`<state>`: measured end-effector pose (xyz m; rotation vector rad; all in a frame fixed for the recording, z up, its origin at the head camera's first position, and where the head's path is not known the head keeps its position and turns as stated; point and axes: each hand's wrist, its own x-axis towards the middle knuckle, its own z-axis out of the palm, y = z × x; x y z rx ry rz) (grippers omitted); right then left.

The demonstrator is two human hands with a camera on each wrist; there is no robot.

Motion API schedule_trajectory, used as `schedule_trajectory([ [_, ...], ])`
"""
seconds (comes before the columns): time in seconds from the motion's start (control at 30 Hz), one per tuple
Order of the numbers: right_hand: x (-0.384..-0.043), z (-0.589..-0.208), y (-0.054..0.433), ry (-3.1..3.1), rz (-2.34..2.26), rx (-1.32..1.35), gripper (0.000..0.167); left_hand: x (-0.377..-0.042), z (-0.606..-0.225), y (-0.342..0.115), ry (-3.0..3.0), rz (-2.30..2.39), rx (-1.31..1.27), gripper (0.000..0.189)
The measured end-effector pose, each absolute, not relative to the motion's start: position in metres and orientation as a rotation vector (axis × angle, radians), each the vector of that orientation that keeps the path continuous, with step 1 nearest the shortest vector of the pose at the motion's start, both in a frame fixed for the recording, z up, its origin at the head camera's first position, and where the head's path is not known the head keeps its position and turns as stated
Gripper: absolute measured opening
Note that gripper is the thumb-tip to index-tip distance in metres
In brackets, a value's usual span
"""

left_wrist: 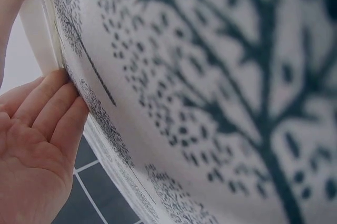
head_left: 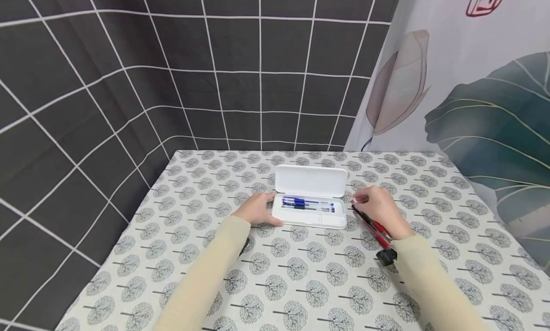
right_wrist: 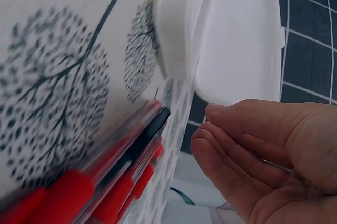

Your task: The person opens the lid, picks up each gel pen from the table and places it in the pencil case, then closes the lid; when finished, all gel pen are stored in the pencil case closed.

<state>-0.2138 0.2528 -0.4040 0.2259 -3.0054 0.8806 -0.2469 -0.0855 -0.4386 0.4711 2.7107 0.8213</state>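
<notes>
Your left grip [head_left: 254,209] holds the left end of a lidded white case [head_left: 315,219] on the tabletop [head_left: 296,269]; your right grip [head_left: 378,207], loosely curled, seemingly empty, is beside red pens [head_left: 377,231]. Pens look light, stiff, probably slippery: pinch mid-barrel.

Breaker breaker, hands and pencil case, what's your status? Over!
Left hand touching white pencil case, left end. Right hand beside red pens, grip unclear. Lid open, blue pens inside. Nothing visibly blocking the case.
</notes>
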Motion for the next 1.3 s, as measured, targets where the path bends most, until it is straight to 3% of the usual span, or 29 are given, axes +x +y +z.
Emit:
schedule_trajectory([
  [1.3, -0.201, -0.414, 0.295, -3.183, 0.799, 0.016, 0.026, -0.251, -0.442, -0.087, 2.729, 0.777, 0.489, 0.112],
])
